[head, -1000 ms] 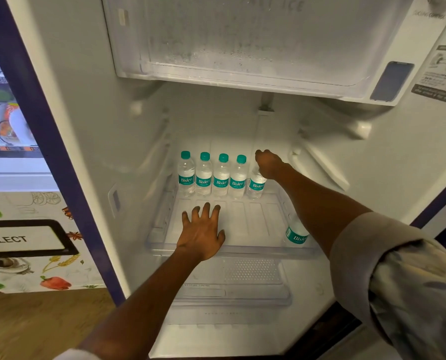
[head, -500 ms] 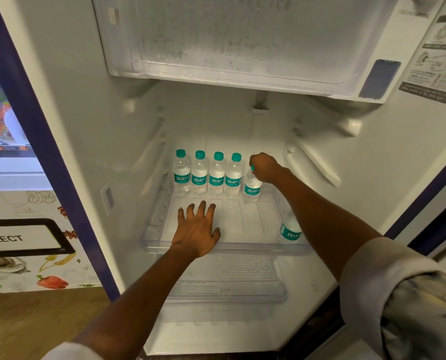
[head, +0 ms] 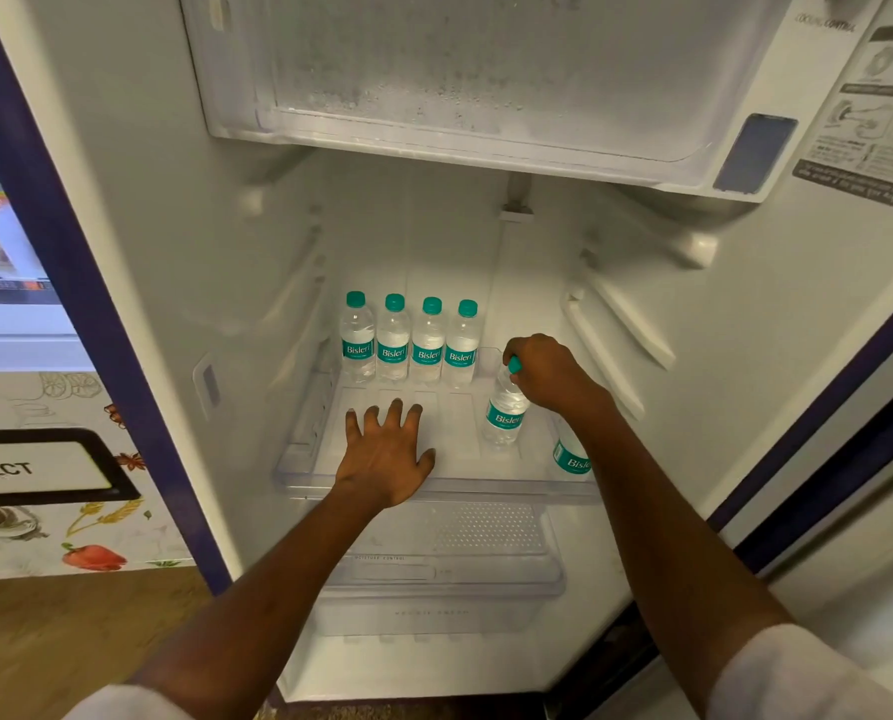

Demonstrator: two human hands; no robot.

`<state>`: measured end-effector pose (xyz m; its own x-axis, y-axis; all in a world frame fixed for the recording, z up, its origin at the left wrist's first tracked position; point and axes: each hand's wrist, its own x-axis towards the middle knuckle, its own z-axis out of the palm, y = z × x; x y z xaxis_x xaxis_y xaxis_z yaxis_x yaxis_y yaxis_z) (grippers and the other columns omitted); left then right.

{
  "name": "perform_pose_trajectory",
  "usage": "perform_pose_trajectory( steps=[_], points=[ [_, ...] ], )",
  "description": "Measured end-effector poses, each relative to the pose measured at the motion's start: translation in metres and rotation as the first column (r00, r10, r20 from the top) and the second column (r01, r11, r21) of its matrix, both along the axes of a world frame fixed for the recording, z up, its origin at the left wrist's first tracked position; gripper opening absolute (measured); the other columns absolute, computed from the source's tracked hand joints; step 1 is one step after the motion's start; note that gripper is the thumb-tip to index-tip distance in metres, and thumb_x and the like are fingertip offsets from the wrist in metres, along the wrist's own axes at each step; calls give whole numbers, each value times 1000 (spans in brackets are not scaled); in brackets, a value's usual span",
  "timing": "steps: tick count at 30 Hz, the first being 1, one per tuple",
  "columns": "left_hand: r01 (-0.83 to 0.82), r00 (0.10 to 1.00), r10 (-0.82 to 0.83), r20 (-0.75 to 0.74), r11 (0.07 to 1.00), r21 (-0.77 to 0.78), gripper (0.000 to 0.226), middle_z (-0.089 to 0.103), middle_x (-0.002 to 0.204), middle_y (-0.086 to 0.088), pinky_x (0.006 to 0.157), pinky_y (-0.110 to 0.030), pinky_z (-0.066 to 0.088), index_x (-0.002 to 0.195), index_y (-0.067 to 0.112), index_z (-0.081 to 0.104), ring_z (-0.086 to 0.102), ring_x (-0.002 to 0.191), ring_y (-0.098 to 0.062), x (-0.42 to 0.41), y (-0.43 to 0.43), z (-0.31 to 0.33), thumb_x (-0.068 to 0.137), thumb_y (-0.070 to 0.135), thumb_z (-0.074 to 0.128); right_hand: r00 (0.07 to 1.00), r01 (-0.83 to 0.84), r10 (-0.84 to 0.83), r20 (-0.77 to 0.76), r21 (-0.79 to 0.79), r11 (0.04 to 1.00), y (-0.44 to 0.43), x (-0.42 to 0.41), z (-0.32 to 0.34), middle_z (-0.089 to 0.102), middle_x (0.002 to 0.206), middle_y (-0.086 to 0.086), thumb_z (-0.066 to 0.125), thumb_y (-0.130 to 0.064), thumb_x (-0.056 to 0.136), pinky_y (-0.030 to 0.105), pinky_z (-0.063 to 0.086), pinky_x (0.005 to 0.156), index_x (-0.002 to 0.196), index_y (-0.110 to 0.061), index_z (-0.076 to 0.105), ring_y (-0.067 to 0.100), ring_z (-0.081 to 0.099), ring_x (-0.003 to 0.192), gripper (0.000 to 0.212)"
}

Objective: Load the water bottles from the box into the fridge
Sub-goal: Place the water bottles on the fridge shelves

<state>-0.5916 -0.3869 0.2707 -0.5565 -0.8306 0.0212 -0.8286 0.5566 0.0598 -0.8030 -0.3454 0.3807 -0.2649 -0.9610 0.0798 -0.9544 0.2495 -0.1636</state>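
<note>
Left side of view: white wall panel with printed vegetable and spice drawings (head: 122,517), red pepper drawing (head: 94,557) low on it. Black-framed white sign (head: 34,472) on the panel, visible letters "LLECT". White ledge (head: 18,340) above. Brown wood-grain floor (head: 70,641) below.

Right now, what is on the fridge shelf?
Four upright bottles line the back. The right hand grips a fifth bottle by its cap; the left hand rests flat. A sixth bottle is mostly covered by the right forearm.
</note>
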Motion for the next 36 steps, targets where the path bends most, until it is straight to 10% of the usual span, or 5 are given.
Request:
perform_pose_trajectory(
  steps=[36],
  points=[
    [-6,1000,6,14,1000,9,75,5,161,-5,114,-61,2,152,25,5,10,145,-39,0,1,0,92,66,26,973,-9,42,-225,143,990,55,5,17,57,123,8,62,-43,88,37,39,96,130,-17,52,27,50,113,50]
  ],
)
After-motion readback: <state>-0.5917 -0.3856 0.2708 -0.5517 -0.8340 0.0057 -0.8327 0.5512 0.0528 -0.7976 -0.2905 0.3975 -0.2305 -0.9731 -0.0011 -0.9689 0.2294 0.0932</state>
